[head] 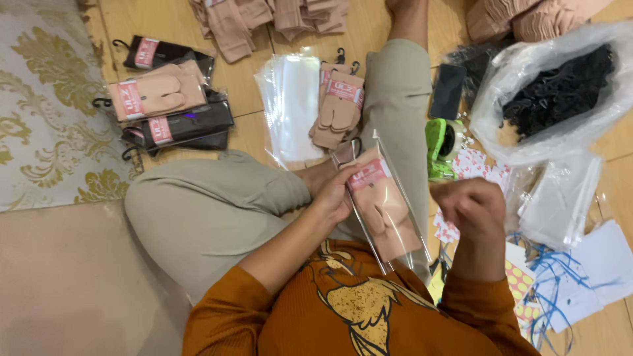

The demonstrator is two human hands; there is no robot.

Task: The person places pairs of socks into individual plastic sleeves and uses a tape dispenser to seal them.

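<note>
My left hand (336, 191) grips a clear plastic bag holding a pair of beige split-toe socks (386, 207) with a pink label, held above my lap. My right hand (471, 207) hovers just right of the bag with fingers curled in; whether something small is pinched in them I cannot tell. Another pair of beige socks on a black hanger (337, 105) lies on my knee, beside a stack of empty clear bags (293, 105) on the wooden floor.
Packed beige and black sock pairs (165, 99) are piled at the left near a patterned rug (46, 105). A plastic bag of black hangers (557, 89), a phone (448, 91), a green tape dispenser (440, 146), sticker sheets and papers (593, 264) lie at right.
</note>
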